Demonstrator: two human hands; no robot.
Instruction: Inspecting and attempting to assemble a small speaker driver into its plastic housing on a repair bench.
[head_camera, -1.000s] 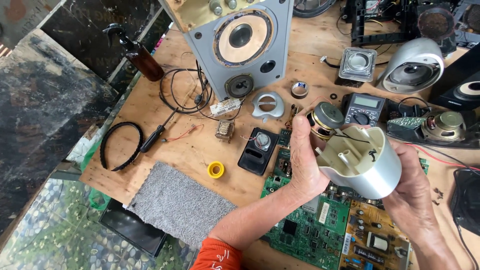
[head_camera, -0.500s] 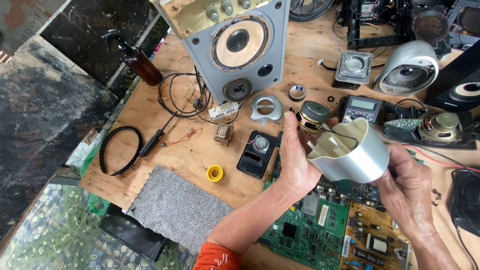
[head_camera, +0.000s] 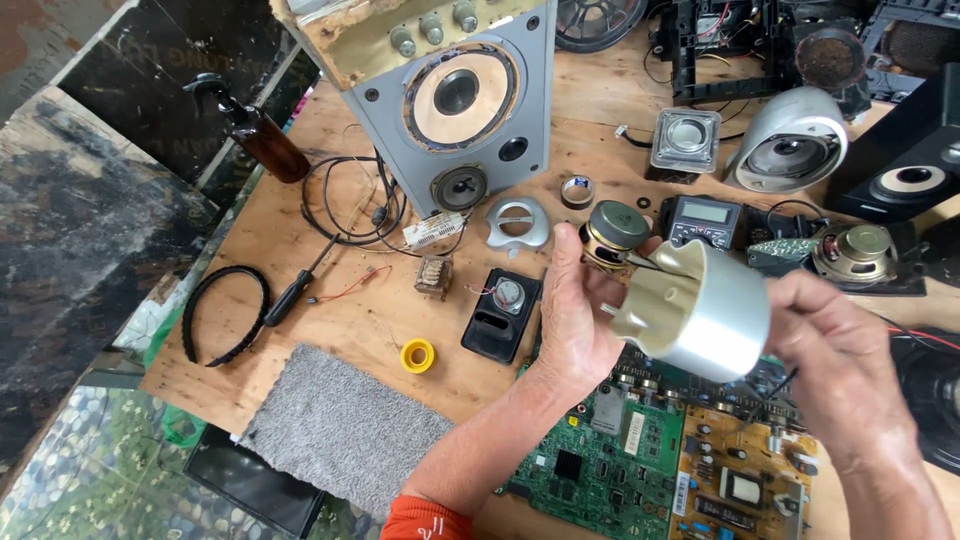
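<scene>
Nearest the camera, green and tan circuit boards (head_camera: 640, 450) lay at the counter's near edge, and a grey carpet scrap (head_camera: 340, 430) to their left.

Above the boards, both hands held a rounded silver-grey plastic speaker shell (head_camera: 705, 310) off the counter. Left hand (head_camera: 575, 315): grip closed on the shell's beige open end, thumb up along the rim. Right hand (head_camera: 840, 365): grip closed around the closed rear.

Change over the last second: the shell had turned. Its open mouth faced the camera a second ago; now it pointed left, towards the left palm, interior hidden. What was inside could not be told. Hands otherwise stayed over the same spot.

Farther off: yellow tape roll (head_camera: 418, 354), black speaker module (head_camera: 500, 312), grey digital multimeter (head_camera: 703, 217), brown spray bottle (head_camera: 262, 132), large grey speaker cabinet (head_camera: 465, 105).
</scene>
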